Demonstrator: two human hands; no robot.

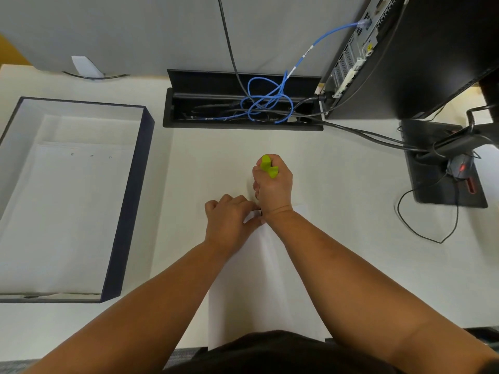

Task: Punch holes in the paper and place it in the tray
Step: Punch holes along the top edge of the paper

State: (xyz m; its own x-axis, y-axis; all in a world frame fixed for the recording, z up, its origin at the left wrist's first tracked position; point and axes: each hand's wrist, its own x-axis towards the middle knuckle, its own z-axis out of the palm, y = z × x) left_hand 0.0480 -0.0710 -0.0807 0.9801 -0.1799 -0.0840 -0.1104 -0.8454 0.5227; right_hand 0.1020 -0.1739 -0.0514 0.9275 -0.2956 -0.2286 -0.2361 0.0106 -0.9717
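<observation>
A white sheet of paper [259, 287] lies on the desk between my forearms, reaching to the near edge. My right hand [274, 184] is closed around a hole punch with lime-green handles [268, 166], held upright over the paper's far edge. The punch's jaws are hidden under my hand. My left hand [229, 220] presses down on the paper's far left corner, fingers curled, right beside my right wrist. The tray [127, 201], a dark-walled box with a white inside, stands at the left and holds white sheets with three small holes near their far edge.
A black cable well [243, 125] with blue and black cables is open at the back of the desk. A black computer tower [405, 58] and a monitor base [445, 168] with cables and a mouse stand at the right. A loose black cable [429, 233] loops on the desk.
</observation>
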